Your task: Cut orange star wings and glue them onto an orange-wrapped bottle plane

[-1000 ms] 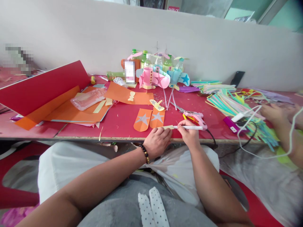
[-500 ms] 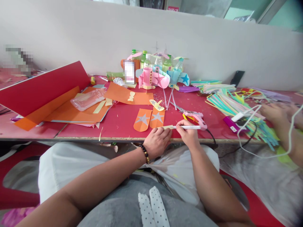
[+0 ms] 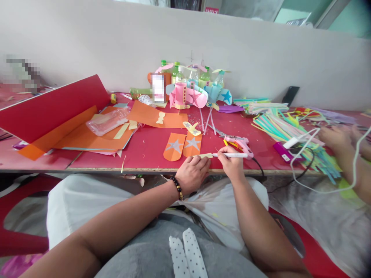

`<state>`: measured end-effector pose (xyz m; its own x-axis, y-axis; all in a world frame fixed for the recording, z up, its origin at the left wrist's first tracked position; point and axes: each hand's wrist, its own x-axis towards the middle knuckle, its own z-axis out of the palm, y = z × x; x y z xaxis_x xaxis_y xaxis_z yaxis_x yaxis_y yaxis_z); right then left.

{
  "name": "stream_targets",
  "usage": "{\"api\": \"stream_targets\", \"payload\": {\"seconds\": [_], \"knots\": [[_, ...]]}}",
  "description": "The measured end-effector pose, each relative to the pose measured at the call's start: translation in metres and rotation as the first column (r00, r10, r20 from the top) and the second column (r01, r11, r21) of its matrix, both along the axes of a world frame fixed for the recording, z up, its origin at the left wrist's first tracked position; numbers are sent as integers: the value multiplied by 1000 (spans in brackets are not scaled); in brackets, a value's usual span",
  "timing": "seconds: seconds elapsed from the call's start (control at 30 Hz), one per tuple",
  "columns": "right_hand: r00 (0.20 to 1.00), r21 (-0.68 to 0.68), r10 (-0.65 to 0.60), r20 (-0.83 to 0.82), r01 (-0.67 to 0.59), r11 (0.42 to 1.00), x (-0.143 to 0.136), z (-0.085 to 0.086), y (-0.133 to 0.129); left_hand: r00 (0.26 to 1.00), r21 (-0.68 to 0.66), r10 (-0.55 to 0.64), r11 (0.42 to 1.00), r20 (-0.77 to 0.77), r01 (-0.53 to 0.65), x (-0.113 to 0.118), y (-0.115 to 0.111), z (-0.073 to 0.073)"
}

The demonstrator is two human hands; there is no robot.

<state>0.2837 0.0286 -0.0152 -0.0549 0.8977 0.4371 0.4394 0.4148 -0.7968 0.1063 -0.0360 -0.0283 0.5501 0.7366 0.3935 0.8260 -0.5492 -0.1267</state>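
Note:
My left hand [image 3: 193,173] lies flat at the table's front edge, its fingers stretched over a small pale yellow paper strip [image 3: 206,155] and partly hiding it. A white pen [image 3: 236,155] is pinched in my right hand [image 3: 232,164], its tip at the strip's right end. Just beyond my left hand are two orange paper pieces [image 3: 173,146] with silver stars, rounded at one end. A yellow paper cutout [image 3: 192,128] with small stars overlaps the far end of one. Behind my right hand lie a pink glue gun [image 3: 242,143] and scissors [image 3: 222,134].
Bottle planes [image 3: 181,92] and a phone [image 3: 158,88] stand at the back. Orange sheets [image 3: 66,142] and a clear plastic piece [image 3: 108,121] lie left. Paper strips [image 3: 278,129], a purple power bank [image 3: 285,153] with white cable and another person's hands [image 3: 336,139] are right.
My right hand and the pen have shifted slightly to the right along the yellow strip. My left hand stays in place.

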Motion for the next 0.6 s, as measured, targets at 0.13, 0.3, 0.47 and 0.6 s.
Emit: {"api": "stream_targets", "payload": {"seconds": [0.13,0.3,0.47,0.6], "knots": [[1000,3,-4,-12,5,1000,0,-2,2,1000,8,-1,1000,0,1,0,0,0],[1000,7,7,6,-7,1000,1,-3,1,1000,1,1,1000,3,-1,0,0,-1],[999,0,31,27,-31,1000,1,0,-1,1000,5,2,1000,1,-2,0,1,-1],[997,-3,62,40,-61,998,1,1,-1,1000,5,-2,1000,3,2,0,1,-1]]}}
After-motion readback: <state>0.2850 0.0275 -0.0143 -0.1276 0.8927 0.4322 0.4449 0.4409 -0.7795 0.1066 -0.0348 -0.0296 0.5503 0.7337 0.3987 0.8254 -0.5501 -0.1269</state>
